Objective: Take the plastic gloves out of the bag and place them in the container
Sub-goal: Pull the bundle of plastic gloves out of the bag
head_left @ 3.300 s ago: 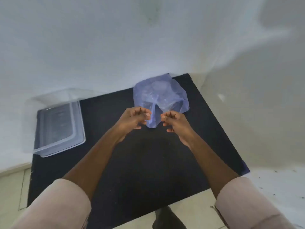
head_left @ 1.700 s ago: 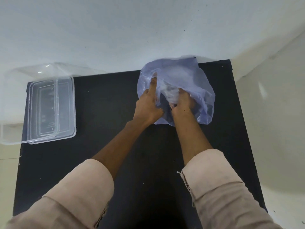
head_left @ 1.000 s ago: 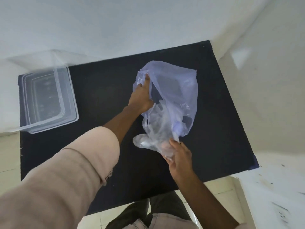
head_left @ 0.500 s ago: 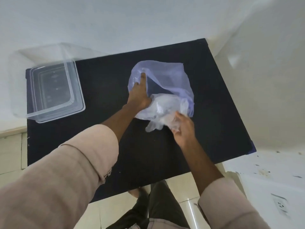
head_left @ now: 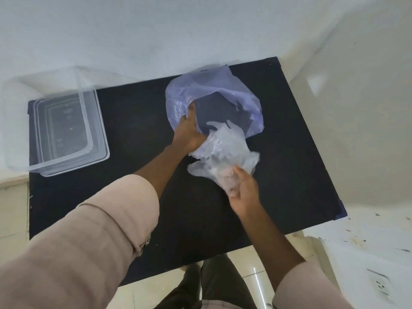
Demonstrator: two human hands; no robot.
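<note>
A pale purple plastic bag (head_left: 234,92) lies open on the black table (head_left: 138,121) near its far edge. My left hand (head_left: 188,132) pins the bag's left rim, fingers gripping the plastic. My right hand (head_left: 244,190) holds a crumpled bunch of clear plastic gloves (head_left: 225,150) just outside the bag's mouth, toward me. A clear rectangular container (head_left: 98,134) stands open at the table's left end, well away from both hands.
White walls close in behind the table and on the right. The table's near edge runs just in front of my legs, with tiled floor below. A wall socket (head_left: 380,285) sits low at the right.
My right hand went into the bag, then drew the bunch of gloves out toward me. The left hand stayed on the bag's rim, and the bag now looks flatter.
</note>
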